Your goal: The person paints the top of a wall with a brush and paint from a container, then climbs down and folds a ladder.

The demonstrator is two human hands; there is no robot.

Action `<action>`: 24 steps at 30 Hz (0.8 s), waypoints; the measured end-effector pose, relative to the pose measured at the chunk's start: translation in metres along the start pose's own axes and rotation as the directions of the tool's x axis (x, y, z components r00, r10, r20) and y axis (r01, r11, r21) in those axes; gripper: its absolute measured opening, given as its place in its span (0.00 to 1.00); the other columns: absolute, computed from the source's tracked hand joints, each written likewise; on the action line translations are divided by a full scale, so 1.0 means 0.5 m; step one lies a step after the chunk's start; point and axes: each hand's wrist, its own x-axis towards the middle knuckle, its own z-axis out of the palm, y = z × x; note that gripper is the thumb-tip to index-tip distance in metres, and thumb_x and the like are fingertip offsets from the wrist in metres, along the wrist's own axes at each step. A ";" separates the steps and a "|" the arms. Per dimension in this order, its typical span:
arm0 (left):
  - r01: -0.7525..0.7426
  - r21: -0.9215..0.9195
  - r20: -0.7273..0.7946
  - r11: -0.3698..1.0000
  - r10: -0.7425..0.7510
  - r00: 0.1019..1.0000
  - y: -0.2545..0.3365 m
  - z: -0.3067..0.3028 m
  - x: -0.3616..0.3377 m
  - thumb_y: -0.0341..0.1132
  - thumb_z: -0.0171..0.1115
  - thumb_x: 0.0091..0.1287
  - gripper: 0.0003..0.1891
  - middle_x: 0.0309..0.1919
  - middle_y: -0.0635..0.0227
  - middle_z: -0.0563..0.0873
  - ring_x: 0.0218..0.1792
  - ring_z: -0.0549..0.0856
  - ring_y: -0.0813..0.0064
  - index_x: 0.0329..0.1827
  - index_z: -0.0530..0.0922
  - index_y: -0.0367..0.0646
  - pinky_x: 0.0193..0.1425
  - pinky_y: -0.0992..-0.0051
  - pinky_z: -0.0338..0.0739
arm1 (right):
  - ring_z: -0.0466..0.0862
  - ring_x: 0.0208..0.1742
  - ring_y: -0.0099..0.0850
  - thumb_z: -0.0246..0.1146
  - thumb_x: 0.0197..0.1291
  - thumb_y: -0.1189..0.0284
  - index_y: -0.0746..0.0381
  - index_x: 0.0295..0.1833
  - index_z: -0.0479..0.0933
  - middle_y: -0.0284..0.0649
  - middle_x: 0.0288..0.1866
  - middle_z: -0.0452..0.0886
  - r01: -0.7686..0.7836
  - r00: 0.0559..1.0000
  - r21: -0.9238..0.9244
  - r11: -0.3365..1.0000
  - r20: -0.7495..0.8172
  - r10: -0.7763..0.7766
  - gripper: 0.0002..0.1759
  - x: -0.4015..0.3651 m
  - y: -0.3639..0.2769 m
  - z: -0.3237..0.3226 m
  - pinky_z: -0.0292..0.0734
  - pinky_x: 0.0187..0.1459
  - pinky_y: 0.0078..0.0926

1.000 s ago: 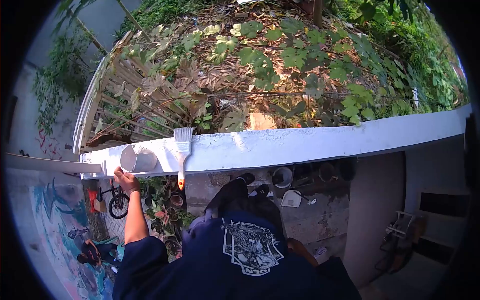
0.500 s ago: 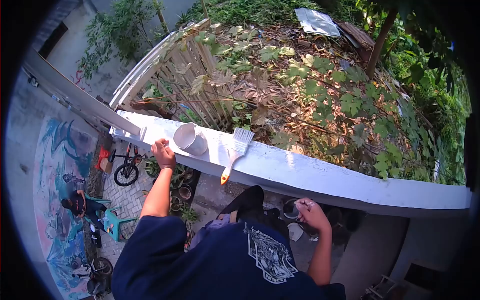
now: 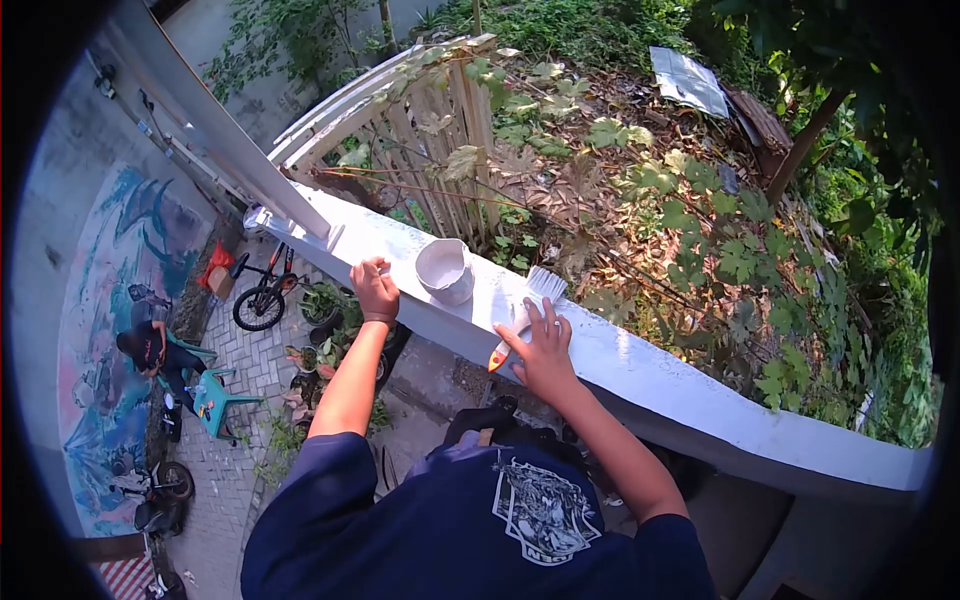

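Observation:
A paintbrush [image 3: 543, 285] with white bristles and an orange-tipped handle lies across the top of the white wall [image 3: 670, 375]. Over its handle is my right hand [image 3: 545, 355], fingers spread and thumb beside the handle, not closed round it. To the left of the brush stands a whitish, paint-smeared pot [image 3: 445, 272] with pale contents. My left hand [image 3: 376, 292] is at the wall's near edge, left of the pot. Its fingers are curled in, and whatever they may hold is hidden.
Beyond the wall are a slatted wooden fence [image 3: 425, 135] and vine leaves. Below on the left I see potted plants [image 3: 325, 305], a bicycle [image 3: 262, 300], a green plastic table [image 3: 218, 395] and a seated person [image 3: 150, 350]. A grey beam [image 3: 225, 130] meets the wall's left end.
My right hand has come up from below the wall to the brush handle, its fingers opening out. The view has shifted, while the pot and brush keep their places on the wall.

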 end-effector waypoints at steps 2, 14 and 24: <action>0.035 -0.056 0.009 0.998 -0.034 0.999 0.008 -0.007 0.006 0.26 0.53 0.58 0.14 0.43 0.64 0.85 0.45 0.80 0.57 0.48 0.74 0.42 0.60 0.58 0.69 | 0.50 0.82 0.55 0.76 0.48 0.65 0.39 0.69 0.77 0.52 0.79 0.55 0.028 0.998 0.024 0.999 -0.060 -0.027 0.38 0.010 -0.006 0.034 0.49 0.73 0.61; 0.292 -0.621 0.491 0.728 0.070 0.868 0.173 -0.110 0.012 0.59 0.80 0.52 0.65 0.71 0.46 0.69 0.72 0.71 0.52 0.81 0.40 0.43 0.76 0.58 0.64 | 0.84 0.44 0.34 0.66 0.64 0.82 0.64 0.55 0.81 0.44 0.49 0.71 -0.070 0.639 0.597 0.799 -0.588 0.496 0.14 -0.164 -0.057 -0.102 0.80 0.47 0.27; 0.341 -0.533 0.377 0.775 -0.143 0.915 0.254 -0.045 0.000 0.40 0.86 0.49 0.46 0.54 0.53 0.84 0.54 0.85 0.62 0.66 0.64 0.34 0.59 0.64 0.80 | 0.86 0.45 0.33 0.53 0.79 0.65 0.64 0.65 0.65 0.48 0.48 0.79 0.249 0.104 0.968 -0.010 -0.017 0.994 0.18 -0.380 0.008 -0.134 0.84 0.51 0.33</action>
